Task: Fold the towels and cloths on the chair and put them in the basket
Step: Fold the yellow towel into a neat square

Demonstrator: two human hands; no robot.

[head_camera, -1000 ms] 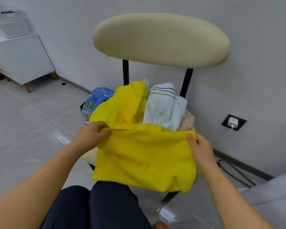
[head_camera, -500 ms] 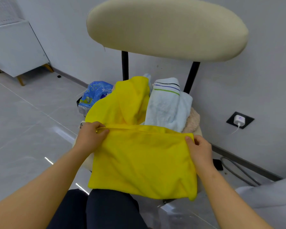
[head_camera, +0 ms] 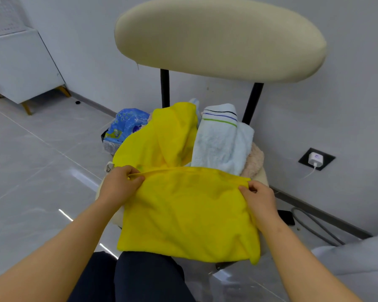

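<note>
- Two pinch grips, one at each end of a fold: left hand (head_camera: 118, 186) closed on the left end of the folded top edge of the yellow cloth (head_camera: 188, 214), fingers curled round it; right hand (head_camera: 260, 197) closed on the right end, fingertips tucked at the corner.
- Since a second ago, hardly any shift in the grips: both ends held as before, fold line drawn straighter between them, lower flap hanging flatter with only its right corner drooping. Judged from that: first fold made and being squared, next fold not yet begun, nothing of this piece near the basket.
- Yellow cloth draped over the front edge of the seat of the chair (head_camera: 218, 38), hanging toward dark-trousered knees (head_camera: 144, 277). Soft, matte, fleecy look; doubled layer, roughly rectangular; probably limp and prone to slipping out of line on release of either end.
- Behind the fold, toward the back edge of the seat: more yellow fabric (head_camera: 162, 140) heaped in a peak, same piece or a second one impossible to tell; white terry towel (head_camera: 218, 140) with black, purple and green stripes, loosely bundled; beige fluffy cloth (head_camera: 254, 163) at the right edge, mostly hidden.
- Beyond the left edge of the seat, crinkly blue plastic bag (head_camera: 127, 125).
- Far top left, pale lattice-sided basket (head_camera: 4, 16) on a white cabinet (head_camera: 20, 66), well apart from the chair.
</note>
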